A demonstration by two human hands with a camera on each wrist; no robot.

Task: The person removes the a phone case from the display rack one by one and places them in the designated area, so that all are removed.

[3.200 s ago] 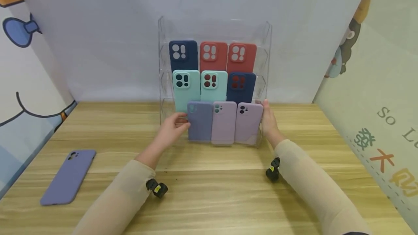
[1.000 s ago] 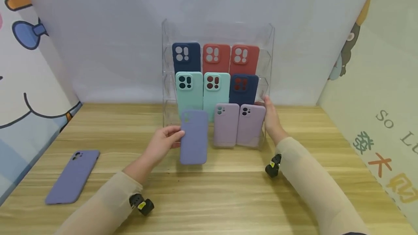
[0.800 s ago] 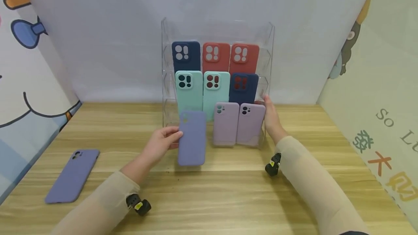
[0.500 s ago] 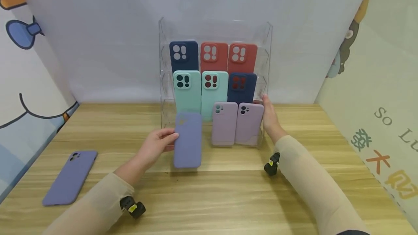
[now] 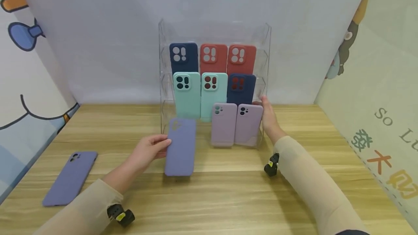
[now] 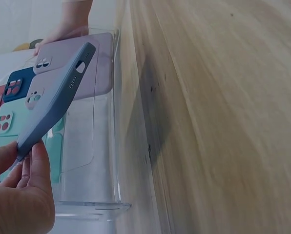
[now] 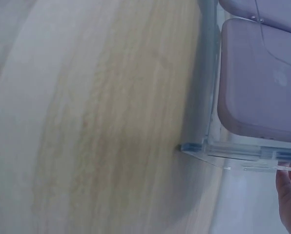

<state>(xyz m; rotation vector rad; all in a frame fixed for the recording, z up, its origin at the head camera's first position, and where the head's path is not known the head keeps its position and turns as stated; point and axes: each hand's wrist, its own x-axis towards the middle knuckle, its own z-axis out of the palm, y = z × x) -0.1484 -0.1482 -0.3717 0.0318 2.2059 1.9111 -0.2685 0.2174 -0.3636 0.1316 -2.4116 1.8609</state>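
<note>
My left hand pinches a blue-purple phone case by its left edge, thumb in front and fingers behind. The case is tilted in front of the lower left of a clear tiered display rack. Seen from the left wrist, the case hangs edge-on above the rack's bottom tier. My right hand holds the rack's right side, its fingers partly behind the clear plastic. Two lilac phone cases, one at centre and one at right, stand in the bottom row.
Mint cases and a navy case fill the middle row; another navy case and red cases stand above. A purple case lies flat on the wooden table at left. A white backdrop hangs behind.
My left hand has taken the blue-purple case out of the bottom row's left end and brought it left and nearer to me. My right hand stays at the rack's side.
</note>
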